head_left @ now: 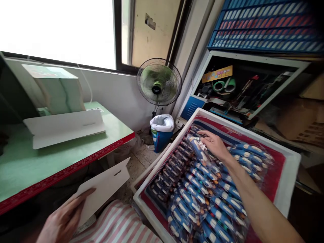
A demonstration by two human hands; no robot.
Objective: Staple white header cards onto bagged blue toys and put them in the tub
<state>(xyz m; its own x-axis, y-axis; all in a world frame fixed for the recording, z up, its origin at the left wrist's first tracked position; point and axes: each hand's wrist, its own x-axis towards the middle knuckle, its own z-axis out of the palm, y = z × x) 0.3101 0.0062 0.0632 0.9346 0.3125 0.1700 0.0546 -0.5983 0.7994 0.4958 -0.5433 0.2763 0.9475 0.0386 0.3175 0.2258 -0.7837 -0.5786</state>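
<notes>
My left hand is closed on the lower end of a white card, which has a fold and a small dark slot near its far end. Over on the right, my right hand reaches into a white plastic tray. Its fingers pinch a clear-bagged blue-and-white item, slightly above the others; what exactly is in the bag I cannot make out. Several rows of similar bagged blue pieces with orange tips lie beneath, beside a row of darker bagged pieces. Striped red and blue cloth lines the tray.
A green-topped table with a red edge stands at left, holding white cards and a tall pale stack. A fan and a lined bin stand behind. At right are a cluttered cabinet and blue crate.
</notes>
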